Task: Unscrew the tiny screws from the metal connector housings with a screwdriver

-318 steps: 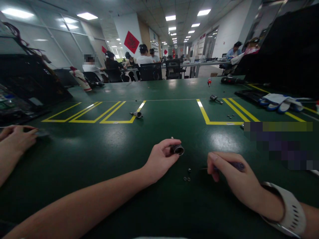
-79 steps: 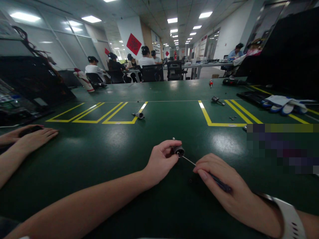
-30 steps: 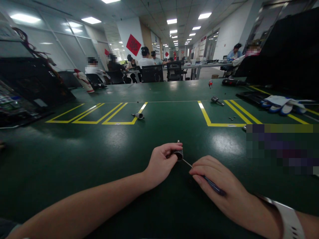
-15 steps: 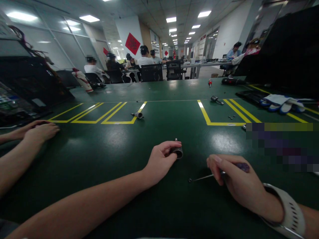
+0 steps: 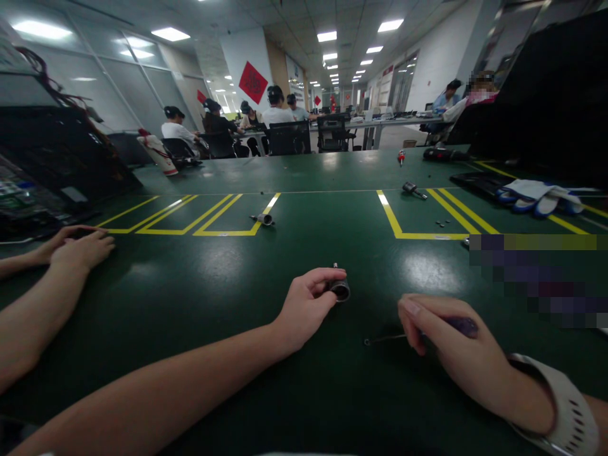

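A small metal part is seen on the yellow floor-style lines, with white-and-blue gloves far right of them.

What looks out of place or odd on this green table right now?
Nothing looks damaged or spilled. A few tiny loose screws lie scattered by the yellow lines, and a small metal part lies alone farther out. The left hand holds a cylinder; the right hand holds a screwdriver.

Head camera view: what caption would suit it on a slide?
Left hand grips a small metal cylinder; right hand holds a thin screwdriver.
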The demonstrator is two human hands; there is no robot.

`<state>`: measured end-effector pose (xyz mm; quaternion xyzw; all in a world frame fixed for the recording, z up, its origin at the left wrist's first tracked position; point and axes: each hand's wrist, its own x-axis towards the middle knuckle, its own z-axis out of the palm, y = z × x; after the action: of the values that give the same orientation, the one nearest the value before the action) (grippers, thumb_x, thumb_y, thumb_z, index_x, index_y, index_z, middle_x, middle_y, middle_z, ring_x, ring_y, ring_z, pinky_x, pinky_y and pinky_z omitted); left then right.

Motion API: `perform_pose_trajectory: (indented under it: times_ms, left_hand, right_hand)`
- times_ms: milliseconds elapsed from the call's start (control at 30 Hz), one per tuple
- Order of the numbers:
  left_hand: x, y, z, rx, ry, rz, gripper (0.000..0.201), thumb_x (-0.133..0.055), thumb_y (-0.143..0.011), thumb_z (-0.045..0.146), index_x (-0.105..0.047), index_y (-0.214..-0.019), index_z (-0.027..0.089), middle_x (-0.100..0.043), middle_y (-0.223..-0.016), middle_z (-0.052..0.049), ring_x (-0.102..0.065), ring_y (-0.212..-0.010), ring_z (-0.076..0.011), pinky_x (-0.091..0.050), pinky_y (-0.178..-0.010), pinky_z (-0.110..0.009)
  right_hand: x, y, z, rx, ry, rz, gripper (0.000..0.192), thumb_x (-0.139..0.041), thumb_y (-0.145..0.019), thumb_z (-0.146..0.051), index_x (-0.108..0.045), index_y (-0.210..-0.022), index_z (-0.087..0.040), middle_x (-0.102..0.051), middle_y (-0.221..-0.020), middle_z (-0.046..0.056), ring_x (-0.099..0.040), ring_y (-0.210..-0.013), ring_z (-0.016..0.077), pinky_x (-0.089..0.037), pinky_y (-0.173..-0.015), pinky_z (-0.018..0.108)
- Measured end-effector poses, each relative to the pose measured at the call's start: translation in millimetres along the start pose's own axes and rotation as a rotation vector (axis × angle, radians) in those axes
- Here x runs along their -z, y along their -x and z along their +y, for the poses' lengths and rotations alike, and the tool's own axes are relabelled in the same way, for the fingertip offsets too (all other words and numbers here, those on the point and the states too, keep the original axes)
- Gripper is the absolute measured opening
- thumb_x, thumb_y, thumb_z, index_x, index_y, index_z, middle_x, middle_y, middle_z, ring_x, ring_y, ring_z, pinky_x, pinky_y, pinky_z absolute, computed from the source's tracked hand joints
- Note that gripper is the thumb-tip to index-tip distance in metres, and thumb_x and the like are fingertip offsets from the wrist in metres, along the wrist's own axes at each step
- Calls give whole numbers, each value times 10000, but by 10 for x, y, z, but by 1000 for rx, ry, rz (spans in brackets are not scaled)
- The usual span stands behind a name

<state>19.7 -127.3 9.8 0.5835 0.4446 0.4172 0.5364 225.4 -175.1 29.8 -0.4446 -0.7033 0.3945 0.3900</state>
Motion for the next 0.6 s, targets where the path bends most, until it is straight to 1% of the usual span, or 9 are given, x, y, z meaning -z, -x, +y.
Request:
perform_pose_trajectory:
  times_ms: [67,133,200,300,367,467,600]
  left_hand:
    - [-4,-1,0,5,13,6,357,-566,-710,45,-650,-1025,191,-637,-1156,-45,-608,-1038,-192,-483,-936,-358]
    - [-11,-2,2,12,37,11,366,-584,-709,53,-642,-1043,189,-645,-1145,-47,-619,-1017,-187,-491,-924,-350]
    - [-23,-1,12,24,64,25,375,-596,-707,60,-635,-1060,182,-664,-1108,-49,-631,-991,-182,-495,-918,-348]
    - [-44,4,37,41,87,57,384,-617,-692,64,-638,-1061,168,-690,-1040,-53,-643,-959,-185,-495,-917,-354]
    - [-55,10,54,49,99,70,385,-619,-685,62,-643,-1055,162,-698,-1012,-55,-647,-944,-187,-499,-908,-357]
    - [-64,19,71,58,113,72,380,-604,-687,50,-648,-1050,156,-699,-1008,-58,-650,-931,-185,-509,-890,-355]
    - [-64,27,76,55,107,66,359,-604,-692,55,-653,-1033,154,-689,-1037,-61,-652,-922,-183,-518,-880,-354]
  right_hand:
    - [-12,16,-61,121,125,4,418,-377,-922,-301,-476,-533,-185,-475,-517,-9,-473,-509,116,-363,-507,259]
    - [-39,40,-92,252,204,5,362,-366,-919,-234,-471,-576,-189,-485,-544,-5,-476,-538,122,-374,-536,274]
    - [-67,61,-92,371,238,-9,300,-360,-904,-170,-476,-628,-188,-495,-575,4,-478,-571,133,-384,-564,294]
    - [-86,76,-67,494,242,-22,217,-372,-871,-106,-505,-716,-180,-519,-624,22,-491,-623,152,-396,-587,315]
    - [-85,76,-56,515,251,-37,183,-391,-857,-85,-532,-780,-172,-546,-677,33,-505,-667,159,-412,-612,320]
    - [-85,70,-56,495,282,-51,162,-419,-856,-79,-557,-853,-166,-577,-771,50,-522,-749,165,-438,-664,322]
    - [-105,59,-58,452,318,-45,133,-441,-866,-103,-554,-861,-174,-585,-827,54,-531,-804,168,-457,-702,318]
